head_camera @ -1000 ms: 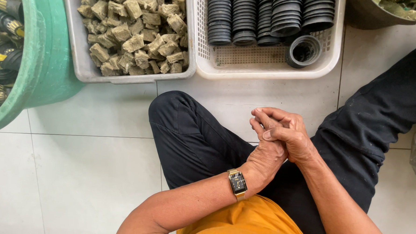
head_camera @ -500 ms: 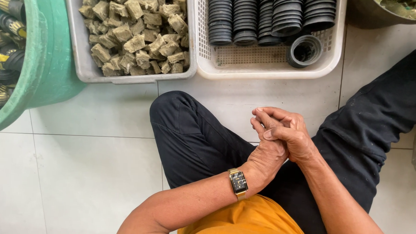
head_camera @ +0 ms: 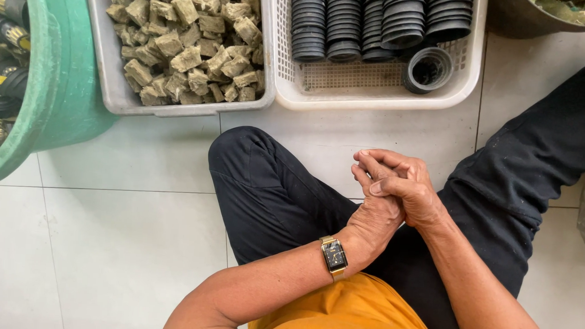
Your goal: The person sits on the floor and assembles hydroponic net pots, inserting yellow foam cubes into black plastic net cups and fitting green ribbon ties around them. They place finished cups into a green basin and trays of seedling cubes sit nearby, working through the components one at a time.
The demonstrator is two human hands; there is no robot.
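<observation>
Fingers (head_camera: 381, 163) of both hands are folded over one another, closed on each other and holding nothing. I see the left hand (head_camera: 372, 224), with a wristwatch (head_camera: 334, 256) on its wrist, lying beneath the right hand (head_camera: 415, 193). Both rest above the lap, between the raised knee (head_camera: 259, 176) in black trousers and the other leg.

Nearest thing ahead of the fingertips: a loose black cup (head_camera: 430, 70), lying on its side with its mouth toward me in the near right part of a white slotted basket (head_camera: 374, 102). It is apart from the fingers, with bare tiled floor (head_camera: 105, 242) between. Beyond it, farther from the fingers, lie nested stacks of black cups (head_camera: 345, 22), filling the far part of the basket.

Handling, as I judge it: the cup looks like thin moulded plastic, so light, fairly stiff at the rim and springy in the wall, not fragile, and smooth enough to slip under a loose pinch. I would take it at the rim, thumb inside and a finger outside. Nested cups may cling to each other, so a stack wants a grip around its side.

Ahead and to the left of the fingers: a grey tub (head_camera: 112, 78) of brownish cubes (head_camera: 186, 41), which look soft, crumbly and light, and call for a gentle pinch across opposite faces. Farther left stands a green tub (head_camera: 59, 95) of dark items that I cannot make out.
</observation>
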